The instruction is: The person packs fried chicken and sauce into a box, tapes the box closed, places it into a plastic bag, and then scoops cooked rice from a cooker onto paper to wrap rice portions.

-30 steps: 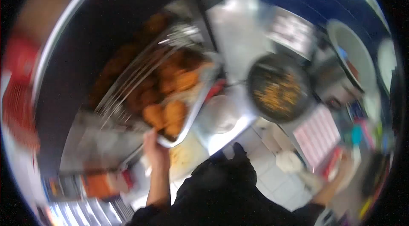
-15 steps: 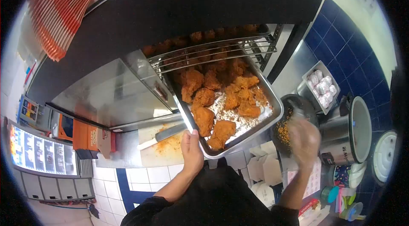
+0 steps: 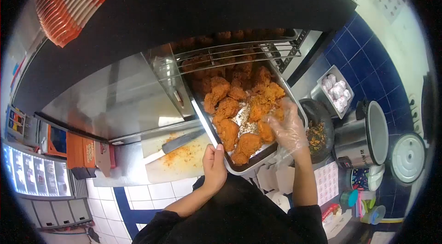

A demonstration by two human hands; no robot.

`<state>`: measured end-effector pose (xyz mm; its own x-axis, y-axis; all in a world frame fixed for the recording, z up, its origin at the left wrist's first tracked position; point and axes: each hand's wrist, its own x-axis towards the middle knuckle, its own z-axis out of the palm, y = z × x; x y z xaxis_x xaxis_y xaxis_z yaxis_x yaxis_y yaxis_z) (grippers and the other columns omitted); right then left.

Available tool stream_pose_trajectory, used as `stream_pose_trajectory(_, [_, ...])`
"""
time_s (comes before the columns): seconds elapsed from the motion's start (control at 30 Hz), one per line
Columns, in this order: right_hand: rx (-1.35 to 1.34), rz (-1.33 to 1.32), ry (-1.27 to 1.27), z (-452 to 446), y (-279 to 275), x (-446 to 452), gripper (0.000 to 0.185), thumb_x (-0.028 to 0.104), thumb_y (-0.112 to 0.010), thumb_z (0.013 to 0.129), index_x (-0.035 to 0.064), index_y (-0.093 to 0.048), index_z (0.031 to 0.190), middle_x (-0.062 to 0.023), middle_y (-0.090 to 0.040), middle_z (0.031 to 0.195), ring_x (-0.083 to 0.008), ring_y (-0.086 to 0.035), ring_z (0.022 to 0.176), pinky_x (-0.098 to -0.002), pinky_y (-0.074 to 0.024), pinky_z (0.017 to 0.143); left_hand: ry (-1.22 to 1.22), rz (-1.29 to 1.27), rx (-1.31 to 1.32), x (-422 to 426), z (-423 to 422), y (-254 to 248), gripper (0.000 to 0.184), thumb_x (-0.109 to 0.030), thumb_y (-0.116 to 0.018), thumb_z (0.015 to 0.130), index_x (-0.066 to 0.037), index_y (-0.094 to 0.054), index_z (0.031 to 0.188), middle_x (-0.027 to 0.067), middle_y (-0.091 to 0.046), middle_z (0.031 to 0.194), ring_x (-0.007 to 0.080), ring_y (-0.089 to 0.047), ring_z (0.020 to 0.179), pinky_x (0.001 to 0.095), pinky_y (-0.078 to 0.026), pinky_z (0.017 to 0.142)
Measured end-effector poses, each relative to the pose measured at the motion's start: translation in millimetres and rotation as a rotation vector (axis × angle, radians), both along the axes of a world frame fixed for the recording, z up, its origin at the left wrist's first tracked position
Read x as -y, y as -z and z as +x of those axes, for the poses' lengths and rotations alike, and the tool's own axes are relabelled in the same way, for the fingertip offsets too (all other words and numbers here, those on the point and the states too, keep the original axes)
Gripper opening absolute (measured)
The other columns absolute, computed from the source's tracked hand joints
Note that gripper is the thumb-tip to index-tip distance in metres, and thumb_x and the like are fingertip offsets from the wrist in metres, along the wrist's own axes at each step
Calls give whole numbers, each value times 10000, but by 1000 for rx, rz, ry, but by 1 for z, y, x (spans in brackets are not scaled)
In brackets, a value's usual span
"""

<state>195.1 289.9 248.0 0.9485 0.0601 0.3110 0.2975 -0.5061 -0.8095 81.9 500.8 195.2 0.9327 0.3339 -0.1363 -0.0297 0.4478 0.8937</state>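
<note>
Bars (image 3: 239,63) partly cover the tray (image 3: 206,128) beside a dark bowl (image 3: 319,113).

Metal counter (image 3: 130,165) bears a cutting board (image 3: 155,174) and, apparently, a dark bowl (image 3: 322,111)

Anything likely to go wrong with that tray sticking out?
The tray sits partly outside the cabinet, with the left hand at its near corner; it might tip if that grip slips. Pieces by the near rim, like the front chicken piece, could drop over. The left thumb hooks over the rim ungloved, so it may touch food.
</note>
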Motion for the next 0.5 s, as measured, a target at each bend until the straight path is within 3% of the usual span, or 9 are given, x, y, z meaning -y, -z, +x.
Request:
stream_pose_trajectory(0.07, [-155,-395,132,-15,-40,-4,616,449,-633,951,17,-462,1355,-294,-624,1192,-458,-626,1093,-471,-499,925,0,24,9,-3,0,6,250,-181,-502,1075,-106,-461,839,-79,-434,765,8,-325,693,209,-288,593])
stream_pose_trajectory(0.1, [-153,-438,198,-15,-55,-5,491,426,-604,961,44,-553,1263,-251,-672,1078,-430,-643,1050,-472,-500,910,10,20,10,-6,-2,7,250,-181,-502,1075,-106,-461,839,-79,-434,765,8,-325,693,209,-288,593])
stream_pose_trajectory(0.2, [-89,-631,237,1,-79,8,437,410,-580,959,73,-592,1235,-224,-676,1091,-415,-646,1034,-483,-505,895,22,85,8,-13,-6,9,251,-179,-504,1073,-106,-452,838,-77,-423,755,8,-320,683,209,-281,584])
stream_pose_trajectory(0.23, [108,-613,210,10,-75,11,401,384,-577,949,105,-611,1234,-206,-684,1067,-403,-644,1030,-489,-509,887,39,81,11,-15,-9,7,250,-175,-504,1072,-107,-447,839,-76,-421,752,7,-322,682,207,-281,583])
stream_pose_trajectory(0.4, [-21,-690,120,53,-98,-16,393,369,-560,951,104,-629,1234,-196,-674,1117,-378,-643,1057,-480,-519,892,83,102,-14,-20,-27,18,237,-162,-499,1070,-95,-446,849,-73,-433,758,10,-348,699,208,-316,598])
stream_pose_trajectory(0.5, [175,-794,-192,77,-88,-38,388,351,-595,949,84,-652,1225,-192,-683,1105,-377,-649,1041,-469,-517,905,97,100,-33,-22,-32,9,233,-155,-496,1069,-89,-447,852,-71,-435,765,17,-353,711,214,-332,614])
